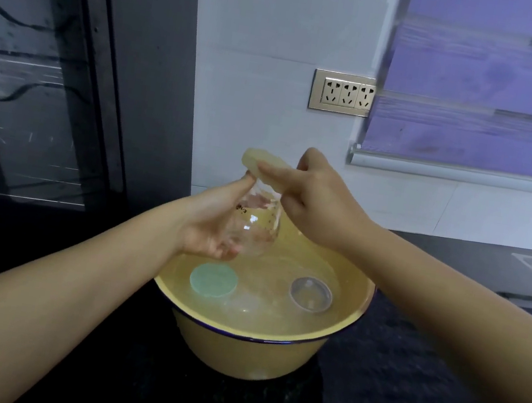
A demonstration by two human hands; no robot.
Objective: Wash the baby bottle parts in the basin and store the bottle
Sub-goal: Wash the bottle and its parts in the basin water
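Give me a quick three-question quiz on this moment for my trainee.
1. True or false: the left hand holds the clear bottle over the yellow basin.
2. What does the right hand hold at the bottle's mouth? A) a pale block B) a brush C) a towel
3. Fill in: in the water, the clear dome cap lies to the ___ of the green disc.

Key: 1 true; 2 A; 3 right.
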